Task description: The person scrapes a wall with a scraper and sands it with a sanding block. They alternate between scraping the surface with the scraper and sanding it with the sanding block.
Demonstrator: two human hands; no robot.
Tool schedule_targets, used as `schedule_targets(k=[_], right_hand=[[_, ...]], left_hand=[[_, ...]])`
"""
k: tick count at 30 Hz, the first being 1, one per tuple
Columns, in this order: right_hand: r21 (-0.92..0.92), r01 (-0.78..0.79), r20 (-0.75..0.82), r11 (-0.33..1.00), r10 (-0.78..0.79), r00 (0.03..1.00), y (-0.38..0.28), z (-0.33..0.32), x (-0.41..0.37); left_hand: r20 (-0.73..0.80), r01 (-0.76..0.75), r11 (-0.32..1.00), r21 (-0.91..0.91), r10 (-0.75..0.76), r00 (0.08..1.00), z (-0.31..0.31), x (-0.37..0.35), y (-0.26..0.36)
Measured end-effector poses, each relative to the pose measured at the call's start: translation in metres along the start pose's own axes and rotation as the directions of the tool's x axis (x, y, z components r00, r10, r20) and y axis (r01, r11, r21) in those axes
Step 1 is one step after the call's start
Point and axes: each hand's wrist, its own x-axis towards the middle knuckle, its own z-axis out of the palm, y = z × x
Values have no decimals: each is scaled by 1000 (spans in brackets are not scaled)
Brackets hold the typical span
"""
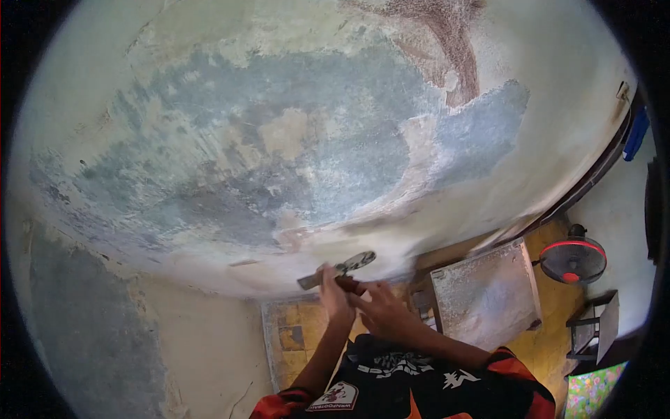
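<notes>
In front of my chest, both hands are close together over tools. My right hand is closed around the brown handle of a scraper, whose flat grey blade sticks out to the left past my other hand. My left hand is closed at the middle of the scraper. From its fingers a speckled tool with an oval, paint-spotted head points up and right; its grip is hidden by the hand. Beyond the tools rises the wall, with patches of blue-grey, pale and brown surface.
A worn board-topped table stands to the right on the yellow tiled floor. Farther right are a black fan with a red rim, a small dark stand and a flowered cloth. Another patchy wall is at left.
</notes>
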Motion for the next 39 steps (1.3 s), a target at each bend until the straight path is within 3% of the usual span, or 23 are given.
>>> schedule_targets(k=[1,2,5,7,10,14,16,19,22,24,25,27,30,31,34,35,37,39], right_hand=[[-72,-51,-103,996,43,994,0,7,10],[-61,-65,-175,996,54,983,3,9,12],[-4,-172,-357,985,159,920,14,8,4],[23,-254,-341,967,246,907,14,10,-3],[99,-319,-171,942,332,927,16,15,-18],[122,-295,-52,948,303,952,15,9,-29],[99,-297,-7,950,299,954,12,0,-29],[152,-212,-180,965,238,954,29,-2,-30],[173,-192,-178,966,222,959,46,-9,-39],[159,-299,-174,941,325,930,43,-21,-38],[151,-350,-173,924,374,911,42,-26,-36],[186,-269,-140,945,296,945,46,-28,-32],[182,-255,7,950,258,966,49,-34,-33],[165,-263,69,951,254,965,50,-38,-32],[95,-312,203,945,288,936,47,-38,-33],[80,-275,171,958,259,951,50,-34,-36],[45,-201,110,979,195,975,57,-22,-42],[70,-174,99,982,167,981,55,-22,-43]], left_hand=[[-37,63,997,33,-62,997,14,-7,9],[26,-18,999,-38,19,999,23,-9,8],[204,-22,998,-55,33,979,23,-22,-2],[259,-43,996,-72,61,964,11,-21,-18],[34,-44,999,29,43,998,4,-22,-38],[-39,-14,997,74,17,999,-1,-22,-41],[34,-59,994,92,56,998,-4,-16,-46],[49,-104,982,159,97,994,0,-17,-46],[60,-215,937,276,206,977,16,-22,-51],[152,-332,867,372,296,943,23,-23,-58],[149,-306,869,390,268,952,29,-27,-60],[133,-246,874,420,209,969,41,-39,-62],[168,-375,866,331,337,927,28,-17,-87],[151,-283,854,437,240,959,27,-21,-83],[268,-531,425,733,537,800,4,-16,-109],[126,-362,720,592,362,924,-13,0,-126],[-6,-174,900,400,192,981,-5,-14,-119],[-41,-66,962,264,80,996,-3,-14,-115]])
